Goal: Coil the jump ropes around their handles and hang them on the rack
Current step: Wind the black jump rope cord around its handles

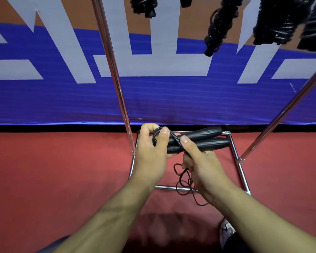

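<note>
- Head view: the coiling step is at its start. The two black handles (pixel 199 140) lie side by side, held together in front of the person, and almost no cord is wound on them yet.
- The left hand (pixel 151 152) grips the handles' left end, fingers curled under. Its thumb presses a first loop of cord (pixel 158 133) against them.
- The right hand (pixel 199 161) is curled round the handles' middle from below, thumb laid on top. The cord seems to run down through this fist, though the hand hides how it is held.
- Most of the cord hangs loose below the right hand, and a tangle of it (pixel 185 181) lies on the red floor (pixel 62 170) across the rack's base bar (pixel 170 188).
- Judged from this, the next move calls for the left hand to keep the handles clamped. The right must draw up slack and wind it round both handles, turn after turn.
- The tangle may snag on the base bar, so the slack wants lifting clear first.
- Hanging is not yet due. The rack's upright (pixel 115 75) stands just behind the left hand, and several coiled ropes (pixel 219 24) already hang at the top of the view, well above the hands.
</note>
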`<act>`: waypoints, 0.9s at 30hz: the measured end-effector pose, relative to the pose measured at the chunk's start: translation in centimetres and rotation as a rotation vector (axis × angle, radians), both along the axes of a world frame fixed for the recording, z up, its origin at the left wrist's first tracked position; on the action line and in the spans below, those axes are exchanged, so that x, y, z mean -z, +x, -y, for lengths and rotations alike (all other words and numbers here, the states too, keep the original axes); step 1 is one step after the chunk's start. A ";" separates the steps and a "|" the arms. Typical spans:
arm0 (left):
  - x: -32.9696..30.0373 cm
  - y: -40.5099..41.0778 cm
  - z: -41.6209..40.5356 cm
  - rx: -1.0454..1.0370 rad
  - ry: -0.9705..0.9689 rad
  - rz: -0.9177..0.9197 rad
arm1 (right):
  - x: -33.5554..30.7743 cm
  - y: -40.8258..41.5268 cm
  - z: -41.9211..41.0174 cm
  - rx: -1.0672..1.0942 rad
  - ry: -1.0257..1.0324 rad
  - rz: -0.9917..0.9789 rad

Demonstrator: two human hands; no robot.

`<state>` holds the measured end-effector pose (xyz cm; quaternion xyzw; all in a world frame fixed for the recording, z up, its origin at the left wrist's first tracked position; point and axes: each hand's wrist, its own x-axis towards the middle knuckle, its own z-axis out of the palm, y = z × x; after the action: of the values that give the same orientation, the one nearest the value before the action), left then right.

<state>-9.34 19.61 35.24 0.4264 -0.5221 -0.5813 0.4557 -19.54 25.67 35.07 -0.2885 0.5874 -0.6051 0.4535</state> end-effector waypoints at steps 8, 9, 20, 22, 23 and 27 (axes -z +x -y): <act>-0.5 -0.2 -0.3 0.064 0.090 -0.013 | 0.9 -0.3 0.1 -0.106 -0.047 -0.196; -0.5 0.0 -0.2 0.051 0.088 -0.006 | 0.9 -0.3 0.1 -0.139 -0.068 -0.248; -1.0 2.2 1.7 -0.069 -0.043 0.153 | 3.5 -0.6 -1.0 -0.466 -0.174 -0.902; -0.9 2.3 1.5 0.003 -0.053 0.175 | 4.1 -1.1 -0.6 -0.464 -0.176 -0.997; -1.0 2.4 1.4 0.042 -0.046 0.174 | 4.3 -1.4 -0.6 -0.460 -0.178 -1.038; -1.5 2.5 1.2 0.182 0.020 0.117 | 5.0 -1.9 -0.7 -0.427 -0.127 -1.245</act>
<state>-6.85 18.38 36.71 0.4149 -0.5785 -0.5996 0.3657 -21.40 26.42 30.07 -0.7206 0.6329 -0.2556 0.1213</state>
